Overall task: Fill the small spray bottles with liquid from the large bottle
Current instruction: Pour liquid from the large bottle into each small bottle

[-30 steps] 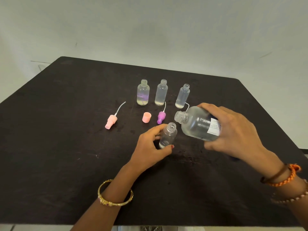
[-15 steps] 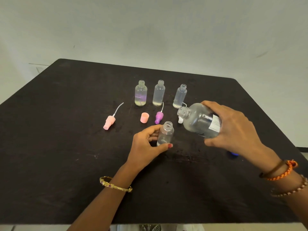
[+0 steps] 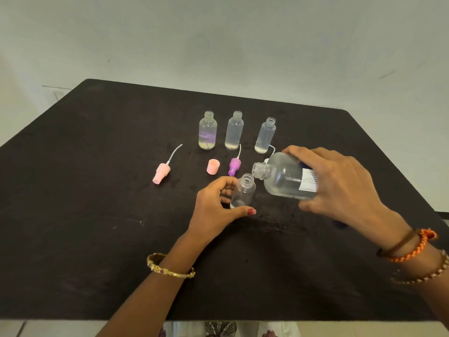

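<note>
My right hand [image 3: 340, 188] grips the large clear bottle [image 3: 283, 177], tipped on its side, its open mouth just above and right of a small bottle's neck. My left hand [image 3: 216, 205] holds that small clear bottle [image 3: 243, 193] upright on the black table [image 3: 97, 215]; a little liquid sits at its bottom. Three more open small bottles stand in a row behind: one with a purple tint [image 3: 208, 130], a middle one [image 3: 234, 130] and a right one [image 3: 265, 135], each with a little liquid at the bottom.
A pink spray head [image 3: 161, 172] with its tube lies at the left. A pink cap [image 3: 213, 166] and a purple spray head [image 3: 234, 166] lie in front of the row. A white tube shows behind the large bottle's neck. The table's near edge runs below my forearms.
My right hand lifted the large bottle's mouth away from the small bottle half a second ago, then brought it back down close over the small bottle's neck. My left hand kept its hold.
</note>
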